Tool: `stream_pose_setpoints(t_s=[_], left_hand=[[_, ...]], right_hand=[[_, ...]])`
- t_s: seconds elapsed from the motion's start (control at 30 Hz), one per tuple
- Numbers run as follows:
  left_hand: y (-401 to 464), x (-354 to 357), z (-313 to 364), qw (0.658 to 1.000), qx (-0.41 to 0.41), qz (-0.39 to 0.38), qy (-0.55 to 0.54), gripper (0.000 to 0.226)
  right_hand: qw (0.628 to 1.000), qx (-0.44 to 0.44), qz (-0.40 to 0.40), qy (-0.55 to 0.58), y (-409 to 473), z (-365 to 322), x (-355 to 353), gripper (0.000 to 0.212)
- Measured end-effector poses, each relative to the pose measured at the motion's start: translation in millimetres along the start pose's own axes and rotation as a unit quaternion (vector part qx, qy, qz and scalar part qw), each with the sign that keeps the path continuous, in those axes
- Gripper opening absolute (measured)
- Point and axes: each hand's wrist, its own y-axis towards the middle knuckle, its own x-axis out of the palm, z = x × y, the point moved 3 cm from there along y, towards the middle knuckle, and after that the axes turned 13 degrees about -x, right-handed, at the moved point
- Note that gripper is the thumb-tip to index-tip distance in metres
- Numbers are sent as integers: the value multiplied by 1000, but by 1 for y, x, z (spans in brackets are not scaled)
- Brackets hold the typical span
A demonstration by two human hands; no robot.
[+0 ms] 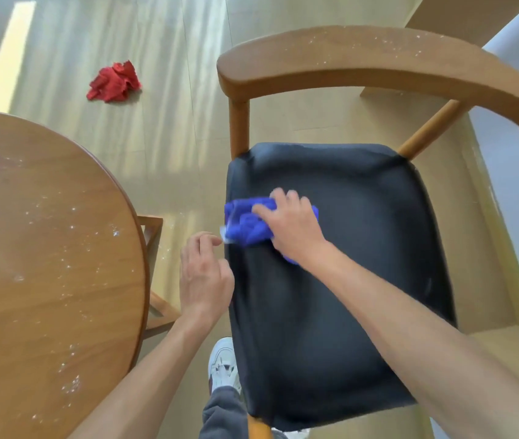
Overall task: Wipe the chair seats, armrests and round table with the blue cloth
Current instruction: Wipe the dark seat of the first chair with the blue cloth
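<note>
The blue cloth [245,224] lies bunched on the left part of the black chair seat [356,248]. My right hand [289,223] presses down on it with fingers spread over the cloth. My left hand [204,274] hovers just off the seat's left edge, fingers loosely curled, holding nothing. The chair's curved wooden armrest and back rail [362,64] carries white crumbs. The round wooden table [45,248] at the left is speckled with white crumbs too.
A crumpled red cloth [114,82] lies on the pale floor beyond the table. A wooden table leg frame [153,236] shows between table and chair. My white shoe [223,362] stands by the seat's near left corner. A white wall [511,153] is at the right.
</note>
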Motion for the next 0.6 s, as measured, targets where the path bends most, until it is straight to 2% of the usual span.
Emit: stream_pose_setpoints(t_s=[0.07, 0.13, 0.23, 0.3, 0.4, 0.47, 0.53, 0.6], left_hand=[[-1, -2, -2, 1000, 15, 22, -6, 34], [0, -5, -1, 999, 18, 43, -16, 35], [0, -11, 6, 999, 7, 46, -27, 34], [-2, -13, 14, 999, -4, 24, -24, 32], [-4, -12, 29, 999, -10, -24, -21, 30], [-9, -11, 37, 998, -8, -59, -8, 29], [-16, -11, 42, 996, -5, -83, 5, 29], [-21, -10, 44, 995, -5, -95, 14, 29]], right_hand=[[994, 101, -17, 49, 46, 19, 0, 47], [988, 139, -26, 54, 51, 14, 6, 47], [999, 23, 2, 22, -14, -34, 8, 45], [995, -73, -16, 64, -81, -76, 15, 44], [968, -199, -119, 99, -168, -113, 22, 41], [946, -266, -171, 78, -201, -108, 19, 38], [942, -278, -176, 68, -211, -84, 13, 41], [966, -201, -149, 71, -201, -45, 8, 48]])
